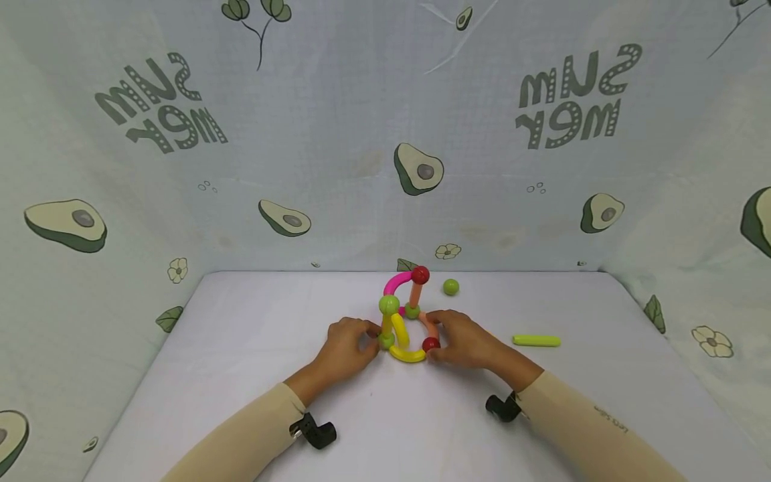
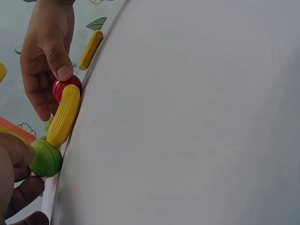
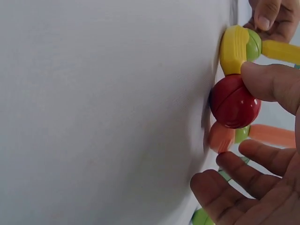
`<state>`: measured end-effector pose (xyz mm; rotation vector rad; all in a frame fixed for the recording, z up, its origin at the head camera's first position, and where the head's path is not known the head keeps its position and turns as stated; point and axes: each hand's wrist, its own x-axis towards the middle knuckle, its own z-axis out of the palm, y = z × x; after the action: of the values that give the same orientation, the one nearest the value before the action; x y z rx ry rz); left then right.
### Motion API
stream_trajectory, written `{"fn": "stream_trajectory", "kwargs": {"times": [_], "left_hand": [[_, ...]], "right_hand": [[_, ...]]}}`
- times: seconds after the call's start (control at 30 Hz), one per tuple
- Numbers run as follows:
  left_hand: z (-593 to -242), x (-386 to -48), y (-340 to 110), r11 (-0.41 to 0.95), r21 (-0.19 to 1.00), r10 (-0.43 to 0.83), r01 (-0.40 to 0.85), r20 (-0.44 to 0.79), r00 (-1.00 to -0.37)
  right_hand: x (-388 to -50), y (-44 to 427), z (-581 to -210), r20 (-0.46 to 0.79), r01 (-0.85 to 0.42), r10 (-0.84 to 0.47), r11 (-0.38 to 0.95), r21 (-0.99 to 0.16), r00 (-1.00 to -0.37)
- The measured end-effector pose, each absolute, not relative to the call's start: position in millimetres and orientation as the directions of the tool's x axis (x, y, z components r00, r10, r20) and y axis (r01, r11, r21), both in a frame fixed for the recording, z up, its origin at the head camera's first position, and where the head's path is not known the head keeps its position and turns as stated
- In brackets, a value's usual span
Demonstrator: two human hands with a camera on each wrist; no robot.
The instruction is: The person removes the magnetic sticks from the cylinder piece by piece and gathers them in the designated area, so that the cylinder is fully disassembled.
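Note:
A toy structure of coloured balls and rods stands on the white table between both hands. Along its base, a curved yellow rod (image 1: 407,355) joins a low green ball (image 2: 46,157) to a red ball (image 3: 235,101). Above rise an upper green ball (image 1: 389,304), a pink curved rod (image 1: 397,282) and a top red ball (image 1: 420,274). My left hand (image 1: 346,348) holds the low green ball, thumb against it. With its thumb on the lower red ball, my right hand (image 1: 462,339) grips the structure beside the orange curved rod (image 1: 430,325).
A loose green ball (image 1: 450,287) lies behind the structure near the table's back edge. To the right of my right hand is a yellow-green rod (image 1: 536,341). A printed cloth (image 1: 361,221) hangs behind the table (image 1: 271,301) and along its sides.

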<state>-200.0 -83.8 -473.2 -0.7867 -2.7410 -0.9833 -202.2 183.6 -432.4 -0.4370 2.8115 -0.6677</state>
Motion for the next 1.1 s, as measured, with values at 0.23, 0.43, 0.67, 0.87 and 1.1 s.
{"fn": "stream_trajectory", "kwargs": {"times": [0.23, 0.43, 0.67, 0.87, 1.1], "left_hand": [[-474, -192, -85, 0.633, 0.576, 0.445, 0.517, 0.276, -0.852], [-473, -185, -85, 0.614, 0.596, 0.464, 0.518, 0.258, -0.847], [-463, -176, -82, 0.633, 0.542, 0.399, 0.554, 0.385, -0.832], [-438, -173, -77, 0.619, 0.433, 0.373, 0.655, 0.572, -0.73], [-430, -169, -69, 0.633, 0.316, 0.473, 0.706, 0.564, -0.677]], "right_hand": [[-206, 183, -430, -0.139, -0.238, -0.346, 0.836, -0.494, -0.928], [-208, 182, -430, -0.145, -0.234, -0.35, 0.828, -0.509, -0.925], [-204, 183, -424, -0.076, -0.254, -0.346, 0.804, -0.538, -0.935], [-186, 182, -409, 0.17, -0.391, -0.381, 0.639, -0.662, -0.909], [-168, 175, -396, 0.262, -0.519, -0.481, 0.545, -0.658, -0.837]]}}
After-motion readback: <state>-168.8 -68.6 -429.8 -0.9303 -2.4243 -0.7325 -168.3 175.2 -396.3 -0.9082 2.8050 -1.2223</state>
